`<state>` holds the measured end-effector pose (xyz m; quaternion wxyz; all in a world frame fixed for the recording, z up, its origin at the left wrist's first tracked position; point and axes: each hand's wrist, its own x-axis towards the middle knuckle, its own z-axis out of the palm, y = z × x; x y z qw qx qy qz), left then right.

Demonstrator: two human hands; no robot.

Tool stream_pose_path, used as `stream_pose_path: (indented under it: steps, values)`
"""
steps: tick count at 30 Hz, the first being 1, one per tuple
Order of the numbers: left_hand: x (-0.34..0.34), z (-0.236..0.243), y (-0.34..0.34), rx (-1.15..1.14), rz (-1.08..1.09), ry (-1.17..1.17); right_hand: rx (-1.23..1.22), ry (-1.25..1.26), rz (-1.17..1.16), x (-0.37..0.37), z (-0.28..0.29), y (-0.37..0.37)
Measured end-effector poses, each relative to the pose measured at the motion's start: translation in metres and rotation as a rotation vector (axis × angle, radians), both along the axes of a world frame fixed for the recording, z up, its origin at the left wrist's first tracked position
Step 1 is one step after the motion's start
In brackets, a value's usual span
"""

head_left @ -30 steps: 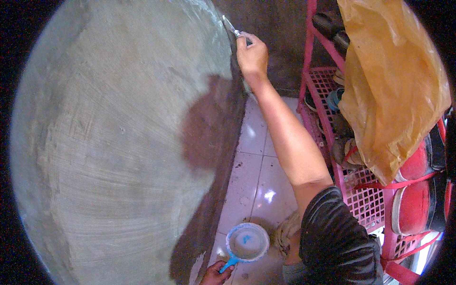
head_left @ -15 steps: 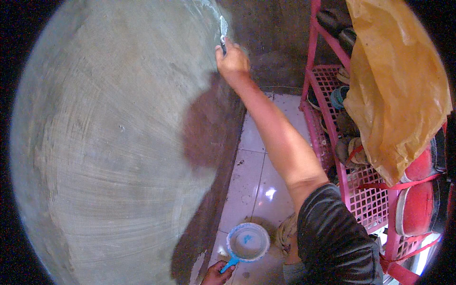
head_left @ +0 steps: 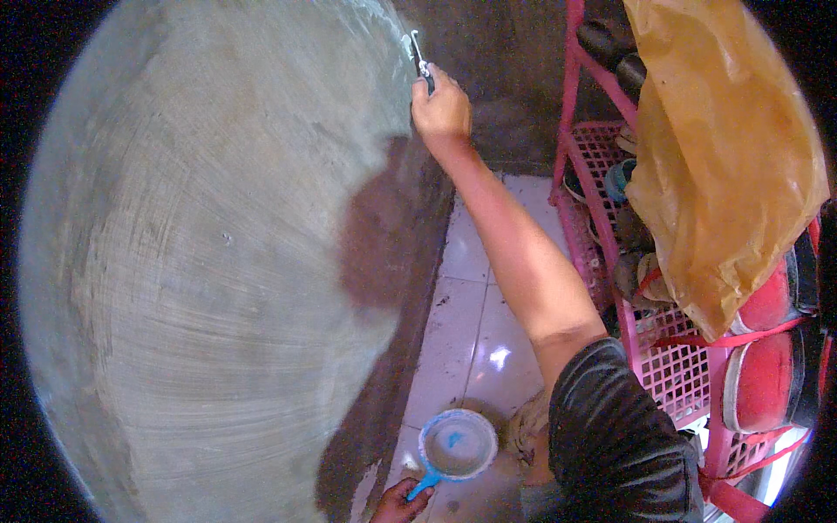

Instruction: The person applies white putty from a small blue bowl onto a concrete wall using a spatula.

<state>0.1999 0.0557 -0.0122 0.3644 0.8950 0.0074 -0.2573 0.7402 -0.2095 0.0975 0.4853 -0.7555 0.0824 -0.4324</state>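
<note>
My right hand (head_left: 443,106) is closed round the dark handle of a putty knife (head_left: 418,50), stretched far forward to the wall corner. White paste coats the blade, which is turned nearly edge-on beside a white smear on the grey plastered wall (head_left: 235,279). Low in the view, my left hand (head_left: 403,502) grips the blue handle of a round pan (head_left: 494,444). Its rim is pale and smeared, and a whitish layer with a blue patch lies inside. The pan is held above the tiled floor. Whether the blade touches the wall I cannot tell.
On the right stands a pink metal shoe rack (head_left: 628,331) with several shoes on its mesh shelves. A large orange-brown plastic sheet (head_left: 724,166) hangs over it, with red shoes (head_left: 763,383) below. Pale tiles (head_left: 449,322) run between wall and rack.
My right hand has shifted slightly right and down, and the putty knife has turned from showing its flat face to nearly edge-on. My left hand and the pan have barely moved.
</note>
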Motion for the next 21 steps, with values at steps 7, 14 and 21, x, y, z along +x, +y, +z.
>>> stream_pose_path:
  steps: [7,14,21]
  values:
    - [-0.001,-0.004,-0.003,-0.08,0.079,0.025,-0.053,-0.095,0.099,-0.013,-0.006,-0.001]
    - [-0.005,-0.007,0.003,-0.088,0.105,0.081,0.075,-0.138,0.06,0.001,-0.012,-0.018]
    - [-0.023,-0.043,0.017,-0.286,0.179,0.15,0.056,-0.062,0.119,0.009,-0.006,-0.01]
